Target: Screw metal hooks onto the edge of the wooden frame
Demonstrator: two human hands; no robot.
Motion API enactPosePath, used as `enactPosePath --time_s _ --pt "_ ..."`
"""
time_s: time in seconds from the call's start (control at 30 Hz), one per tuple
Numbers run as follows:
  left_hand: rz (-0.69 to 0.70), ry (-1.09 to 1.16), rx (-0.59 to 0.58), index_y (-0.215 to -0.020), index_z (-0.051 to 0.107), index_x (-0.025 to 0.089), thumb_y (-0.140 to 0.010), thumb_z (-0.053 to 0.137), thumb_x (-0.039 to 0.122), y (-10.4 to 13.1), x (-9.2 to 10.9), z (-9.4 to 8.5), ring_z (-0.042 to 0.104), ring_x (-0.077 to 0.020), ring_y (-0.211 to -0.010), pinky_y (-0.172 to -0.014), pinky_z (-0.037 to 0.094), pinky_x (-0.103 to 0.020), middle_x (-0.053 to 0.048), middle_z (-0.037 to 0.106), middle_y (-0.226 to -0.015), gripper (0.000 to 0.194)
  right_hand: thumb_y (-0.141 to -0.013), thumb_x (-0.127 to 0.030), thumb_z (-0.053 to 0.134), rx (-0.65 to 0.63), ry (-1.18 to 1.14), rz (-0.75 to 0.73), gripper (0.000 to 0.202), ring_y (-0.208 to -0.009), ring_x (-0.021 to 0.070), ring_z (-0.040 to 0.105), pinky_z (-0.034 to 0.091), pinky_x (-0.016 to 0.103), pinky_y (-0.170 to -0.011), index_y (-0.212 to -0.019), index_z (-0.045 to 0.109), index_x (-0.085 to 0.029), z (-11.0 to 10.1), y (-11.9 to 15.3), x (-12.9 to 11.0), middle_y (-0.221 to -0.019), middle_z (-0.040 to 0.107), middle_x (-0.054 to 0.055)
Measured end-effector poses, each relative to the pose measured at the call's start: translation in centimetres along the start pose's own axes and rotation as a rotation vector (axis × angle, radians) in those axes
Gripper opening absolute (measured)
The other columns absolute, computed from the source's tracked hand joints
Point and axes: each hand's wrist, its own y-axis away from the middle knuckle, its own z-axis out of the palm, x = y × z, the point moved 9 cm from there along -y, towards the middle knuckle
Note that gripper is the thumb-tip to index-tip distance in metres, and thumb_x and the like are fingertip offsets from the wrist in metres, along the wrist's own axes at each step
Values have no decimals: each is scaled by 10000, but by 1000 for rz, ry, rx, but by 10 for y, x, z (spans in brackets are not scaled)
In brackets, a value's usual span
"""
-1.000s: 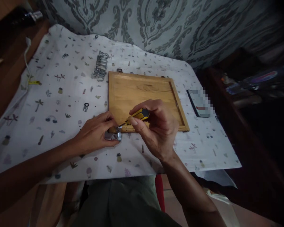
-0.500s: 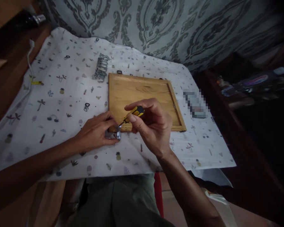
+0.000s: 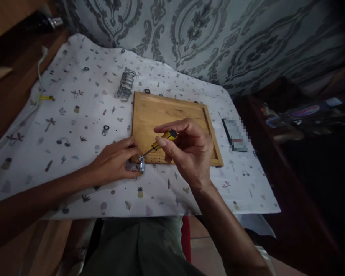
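Observation:
A wooden framed panel (image 3: 166,111) lies on the patterned white cloth. At its near left corner sits a small metal hinge (image 3: 142,165), which my left hand (image 3: 117,159) grips between thumb and fingers. My right hand (image 3: 189,149) holds a yellow and black screwdriver (image 3: 169,135) by its handle, between thumb and fingers. The screwdriver's tip points down and left and meets the top of the hinge. Small dark holes show in the frame's near edge, right of the hinge.
Several metal hinges (image 3: 125,84) lie in a row behind the panel's far left corner. A phone-like object (image 3: 236,134), partly pixelated, is to the right. A white cable (image 3: 39,69) runs along the left edge. A plastic bottle (image 3: 301,111) lies at the far right.
The view has shifted slightly. Both hands keep their holds, and the screwdriver stays at the hinge, its shaft showing a little more.

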Motion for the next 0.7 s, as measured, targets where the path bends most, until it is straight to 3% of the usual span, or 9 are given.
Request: enactPosePath --time_s 0.1,0.27,0.4,0.53,0.6,0.7 --pt "26 19 9 -1171 672 244 -809 775 294 1 1 0 640 -249 -1084 -846 533 -343 -40 634 -1186 379 -847 -450 818 -45 -27 26 297 -544 70 561 481 183 -412 -874 620 -230 4 -3 5 -857 687 -13" --pt "61 75 10 -1147 667 223 -849 734 317 1 3 -2 639 -233 -1033 -816 524 -337 -48 634 -1149 319 -969 -442 678 -222 -87 43 308 -581 101 618 565 246 -469 -1245 662 -305 6 -6 13 -1001 715 18" --pt "12 70 -27 -1128 670 233 -826 729 330 -1 -2 0 636 -242 -1013 -813 523 -357 -51 642 -1136 322 -926 -397 749 -202 -80 29 205 -512 69 582 526 215 -417 -1078 718 -262 -2 -12 12 -987 733 10" --pt "8 59 -40 -1127 677 247 -832 719 323 -1 -2 1 639 -249 -1019 -825 526 -369 -54 646 -1143 307 -848 -449 817 -134 -70 64 282 -472 64 549 485 195 -369 -875 651 -222 -2 -14 13 -886 742 5" --pt "14 47 -33 -1110 682 243 -845 715 331 0 -3 2 639 -250 -1030 -834 526 -369 -54 641 -1157 281 -844 -461 818 -147 -86 71 299 -512 87 601 520 205 -391 -907 647 -224 0 -12 12 -862 737 3" --pt "31 45 10 -1088 685 245 -844 725 326 2 -2 0 635 -238 -1030 -828 518 -343 -40 633 -1151 260 -896 -462 763 -190 -79 54 335 -630 122 681 593 236 -474 -1139 677 -248 3 -6 8 -933 737 11"
